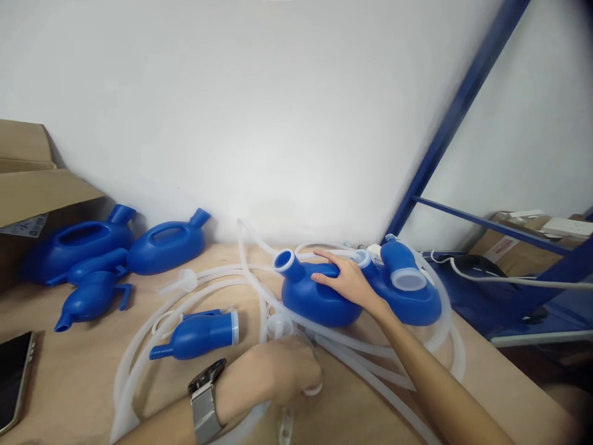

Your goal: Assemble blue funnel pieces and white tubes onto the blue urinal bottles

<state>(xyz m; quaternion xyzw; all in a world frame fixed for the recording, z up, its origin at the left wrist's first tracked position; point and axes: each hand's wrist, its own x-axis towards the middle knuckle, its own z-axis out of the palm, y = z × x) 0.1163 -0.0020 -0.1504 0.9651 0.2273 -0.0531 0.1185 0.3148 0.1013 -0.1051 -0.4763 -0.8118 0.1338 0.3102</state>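
My right hand (pixel 345 279) rests over the top of a blue plastic urinal bottle (pixel 319 303), gripping it near its handle. The bottle stands on the table, its round open mouth tilted up to the left. Closer to me, my left hand (pixel 282 371), with a watch at the wrist, is closed and slightly blurred. A small white rounded edge (pixel 313 389) shows under its fingers; the rest of that piece is hidden. Just below lies a clear plastic piece (pixel 286 426). Coils of translucent tubing (pixel 365 364) pass around and beneath both hands.
Beside the held bottle sits another blue bottle (pixel 417 303), a blue funnel-shaped piece (pixel 399 262) on top. A similar piece (pixel 199 334) lies left of my hands. Farther left are more blue bottles (pixel 167 247), a cardboard box (pixel 41 191) and a phone (pixel 16 377). A blue metal frame (pixel 454 123) rises right.
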